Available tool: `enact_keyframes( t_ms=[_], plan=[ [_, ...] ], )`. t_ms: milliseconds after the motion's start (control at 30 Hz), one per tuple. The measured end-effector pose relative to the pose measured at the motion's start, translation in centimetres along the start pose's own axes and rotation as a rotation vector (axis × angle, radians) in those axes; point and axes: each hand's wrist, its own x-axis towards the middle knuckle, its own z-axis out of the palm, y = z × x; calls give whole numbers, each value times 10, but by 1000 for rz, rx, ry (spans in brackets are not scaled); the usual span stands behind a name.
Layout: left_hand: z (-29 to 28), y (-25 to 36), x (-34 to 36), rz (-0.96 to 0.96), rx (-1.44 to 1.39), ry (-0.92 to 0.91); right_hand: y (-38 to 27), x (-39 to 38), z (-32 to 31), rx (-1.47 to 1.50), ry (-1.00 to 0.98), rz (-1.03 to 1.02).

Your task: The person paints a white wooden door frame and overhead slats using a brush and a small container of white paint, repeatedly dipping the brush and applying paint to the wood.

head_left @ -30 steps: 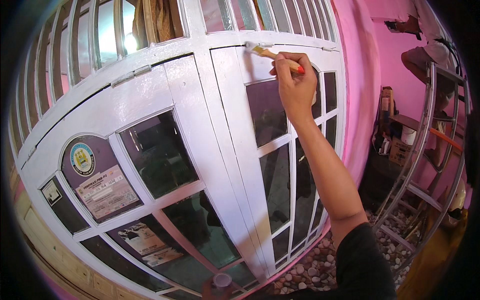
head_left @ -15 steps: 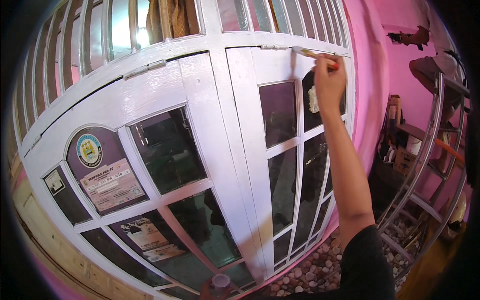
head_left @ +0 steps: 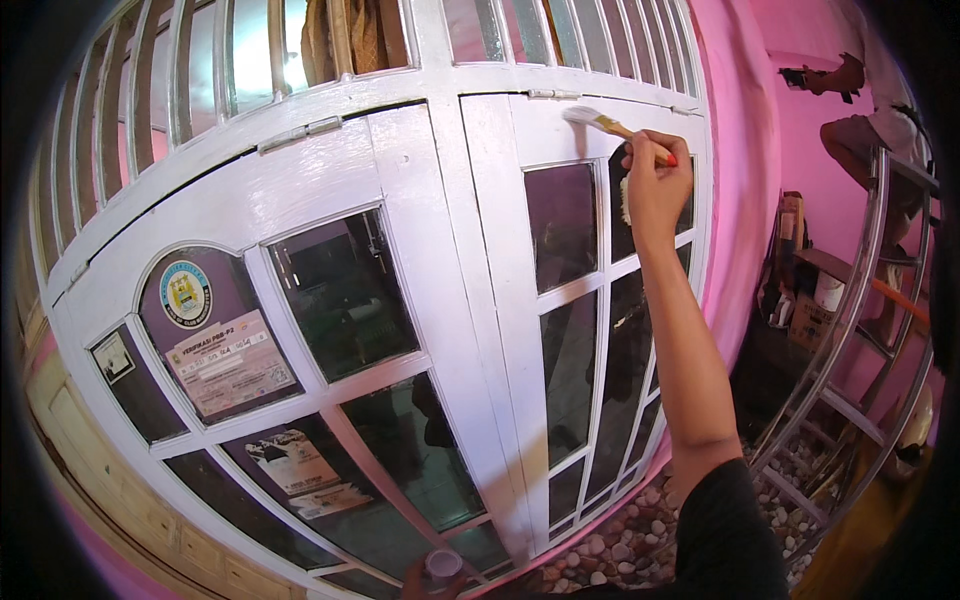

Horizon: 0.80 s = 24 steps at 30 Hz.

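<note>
Wooden brush (head_left: 606,123), likely light, soft-bristled, best held by handle (head_left: 622,130): right hand (head_left: 660,185) clamps it near white door (head_left: 540,132); left hand (head_left: 413,579) clasps cup (head_left: 443,563).

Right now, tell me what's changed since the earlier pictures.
The right hand has carried the brush rightward past the upper hinge, then slightly back left and down; its bristles are now just below the hinge's right end. Nothing was taken or let go: the left hand still holds the cup.
</note>
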Motion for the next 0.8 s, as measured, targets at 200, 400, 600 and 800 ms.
enact_keyframes(
  t_ms=[200, 400, 600, 800],
  plan=[
    [1, -13, -7, -12, 72, 9, -16, -40, 7, -230, -136, -184],
    [0, -25, -13, -71, 65, -12, -44, -74, 12, 212, -236, 64],
    [-1, -26, -19, -188, 66, -47, -55, -133, -24, 177, -192, 197],
    [-9, -34, -39, -130, 163, -8, -76, -249, -76, 329, -238, 534]
  ],
)
